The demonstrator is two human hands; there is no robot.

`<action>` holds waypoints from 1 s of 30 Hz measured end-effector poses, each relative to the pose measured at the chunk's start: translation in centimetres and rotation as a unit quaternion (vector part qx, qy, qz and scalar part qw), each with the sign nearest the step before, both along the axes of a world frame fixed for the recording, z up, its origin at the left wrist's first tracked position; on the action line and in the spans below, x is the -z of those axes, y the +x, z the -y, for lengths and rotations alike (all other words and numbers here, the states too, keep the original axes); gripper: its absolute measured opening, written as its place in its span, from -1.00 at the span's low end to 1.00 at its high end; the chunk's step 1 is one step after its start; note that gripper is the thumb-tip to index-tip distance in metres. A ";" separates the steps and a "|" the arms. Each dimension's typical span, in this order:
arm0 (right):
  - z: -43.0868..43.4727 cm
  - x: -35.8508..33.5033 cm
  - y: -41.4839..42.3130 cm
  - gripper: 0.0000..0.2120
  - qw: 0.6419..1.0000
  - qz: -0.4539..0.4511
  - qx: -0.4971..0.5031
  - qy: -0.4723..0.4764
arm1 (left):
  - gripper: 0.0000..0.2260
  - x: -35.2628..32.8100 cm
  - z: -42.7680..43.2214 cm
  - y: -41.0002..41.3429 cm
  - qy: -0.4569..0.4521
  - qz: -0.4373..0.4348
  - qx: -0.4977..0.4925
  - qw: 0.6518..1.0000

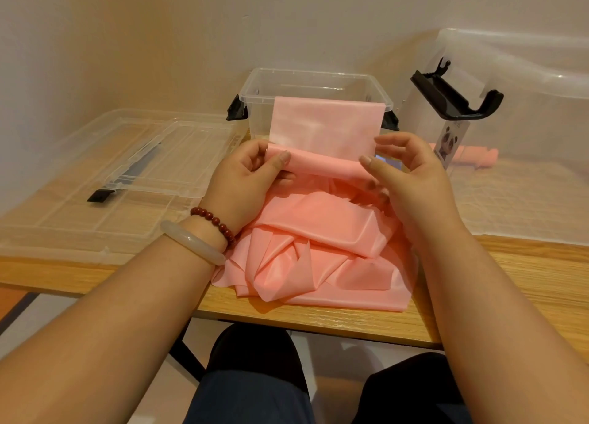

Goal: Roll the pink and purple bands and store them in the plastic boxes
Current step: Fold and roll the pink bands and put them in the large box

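A long pink band (pixel 318 242) lies bunched on the wooden table in front of me. Its free end stands up as a flat flap before a small clear plastic box (pixel 314 81) with black latches. My left hand (pixel 245 181) pinches the left side of the fold between thumb and fingers. My right hand (pixel 411 175) holds the right side of the same fold, fingers curled over it. A rolled pink band (pixel 478 157) shows through the wall of a large clear box (pixel 526 82) at the right. No purple band is in view.
A clear lid (pixel 127 156) with a black handle lies flat at the left, on top of a larger clear lid. The large box at the right has a black latch raised. The wall runs close behind the boxes. My knees are under the table's front edge.
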State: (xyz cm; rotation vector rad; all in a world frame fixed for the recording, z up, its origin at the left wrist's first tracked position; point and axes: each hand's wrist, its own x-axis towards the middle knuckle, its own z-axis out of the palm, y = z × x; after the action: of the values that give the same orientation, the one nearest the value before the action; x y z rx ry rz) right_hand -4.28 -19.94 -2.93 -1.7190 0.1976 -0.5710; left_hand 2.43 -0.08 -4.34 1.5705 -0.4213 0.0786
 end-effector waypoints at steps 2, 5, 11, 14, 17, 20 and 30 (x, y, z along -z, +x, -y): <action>-0.1 0.0 -0.2 -0.74 1.000 -0.012 -0.018 -0.018 | -0.92 -0.1 0.0 -0.1 -0.017 -0.007 0.007 1.000; -0.4 -0.2 -0.5 -0.77 0.998 -0.033 -0.042 -0.024 | -0.93 -0.4 0.2 -0.3 -0.037 -0.028 0.013 0.999; -0.4 -0.3 -0.4 -0.93 0.999 -0.021 -0.027 -0.031 | -0.88 -0.7 0.0 -0.5 -0.043 -0.023 0.042 0.998; -0.3 -0.3 -0.4 -0.90 0.999 -0.011 -0.017 -0.032 | -0.84 -0.2 -0.2 -0.1 -0.004 0.002 0.025 1.000; -0.6 -0.3 -0.3 -0.85 0.999 -0.020 -0.024 -0.017 | -0.83 -0.1 -0.4 -0.1 0.035 0.023 0.008 0.999; -0.7 -0.4 -0.2 -0.79 0.998 -0.036 -0.035 0.022 | -0.89 -0.2 0.0 -0.3 -0.005 -0.010 0.020 1.000; -0.5 -0.3 -0.5 -0.92 0.999 -0.031 -0.025 -0.024 | -0.87 -0.2 0.0 -0.3 0.028 -0.021 0.017 0.999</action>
State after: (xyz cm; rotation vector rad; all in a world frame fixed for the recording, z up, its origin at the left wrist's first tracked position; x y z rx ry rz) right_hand -4.82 -19.42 -2.62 -1.7845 0.1868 -0.4890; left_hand 2.16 -0.04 -4.15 1.6168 -0.4208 0.0086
